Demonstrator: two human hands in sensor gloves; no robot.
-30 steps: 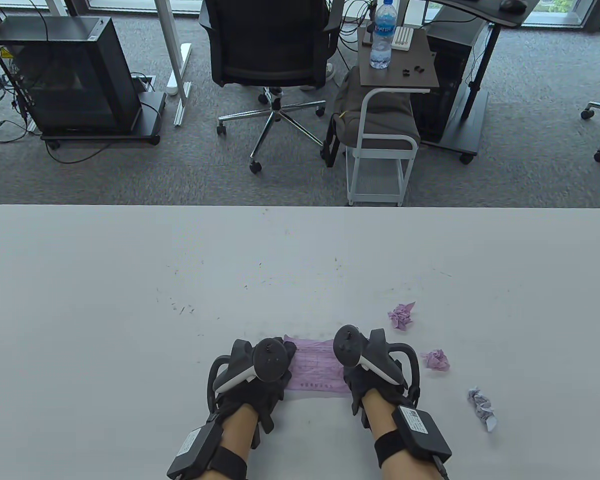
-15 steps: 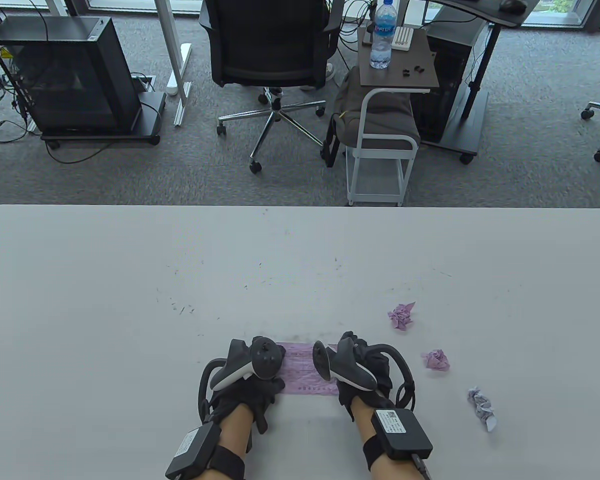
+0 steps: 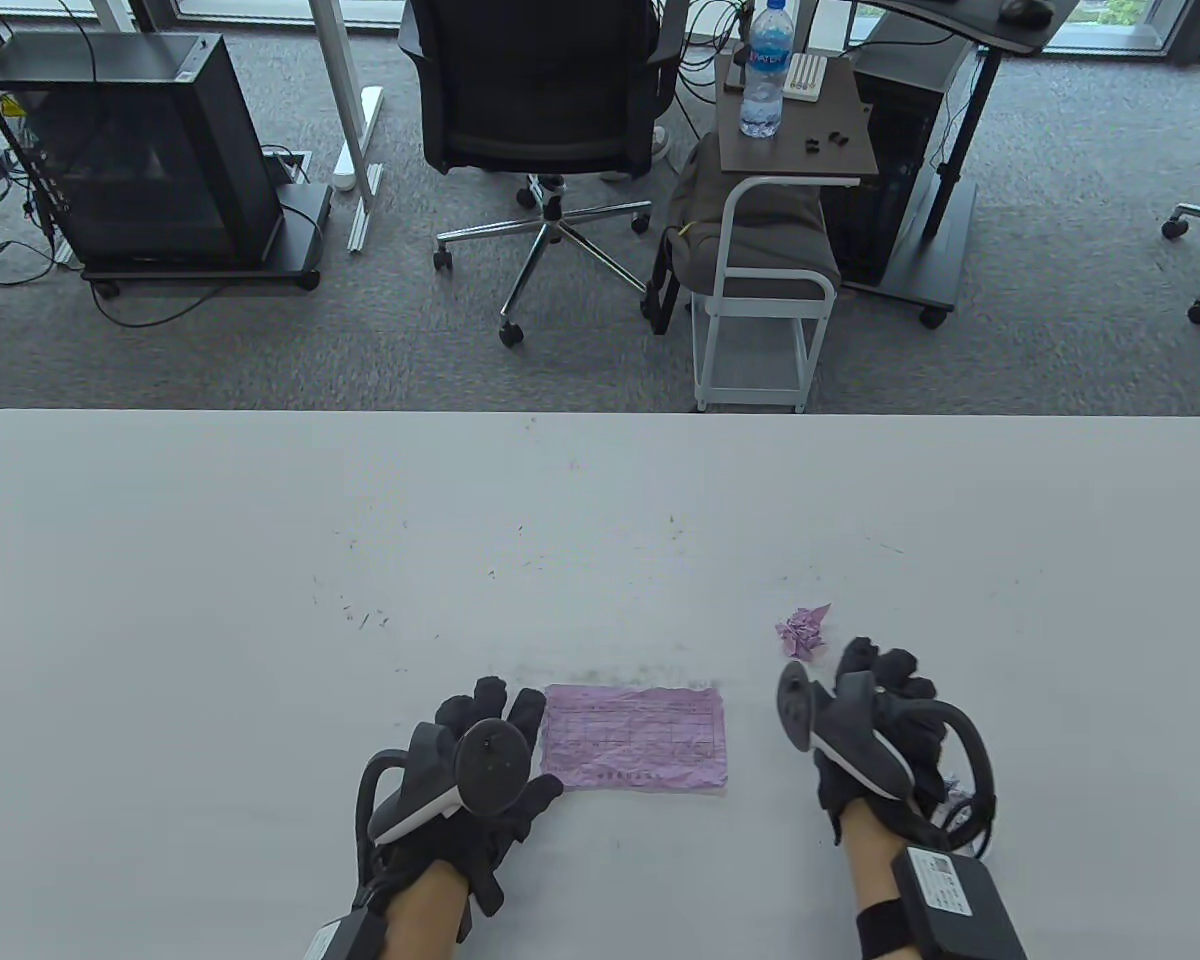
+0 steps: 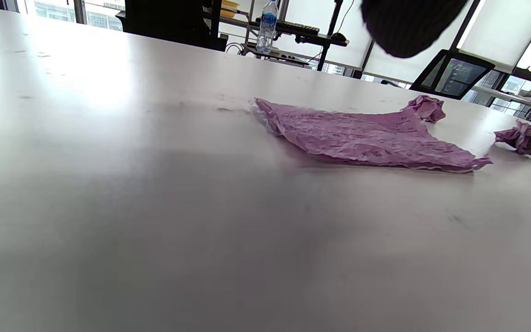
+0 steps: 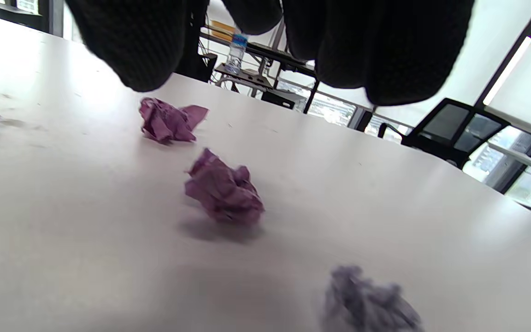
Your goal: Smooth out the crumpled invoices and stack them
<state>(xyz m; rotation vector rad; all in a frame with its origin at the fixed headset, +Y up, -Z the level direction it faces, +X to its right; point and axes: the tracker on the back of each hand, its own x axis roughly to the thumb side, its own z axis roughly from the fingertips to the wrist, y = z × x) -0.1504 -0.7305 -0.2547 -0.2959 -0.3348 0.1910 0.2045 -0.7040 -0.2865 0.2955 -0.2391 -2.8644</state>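
Flattened pink invoice [image 3: 635, 737] lies on the surface [image 3: 260, 600], just right of the left hand [image 3: 480, 775], whose fingers are spread loose with the tips right at the paper's edge. Right hand [image 3: 875, 720] hovers with relaxed fingers, holding nothing, above a crumpled pink ball [image 5: 224, 191]. Another pink ball [image 3: 803, 632] sits just ahead and left of it, and a greyish ball [image 5: 367, 302] lies nearer the wrist.
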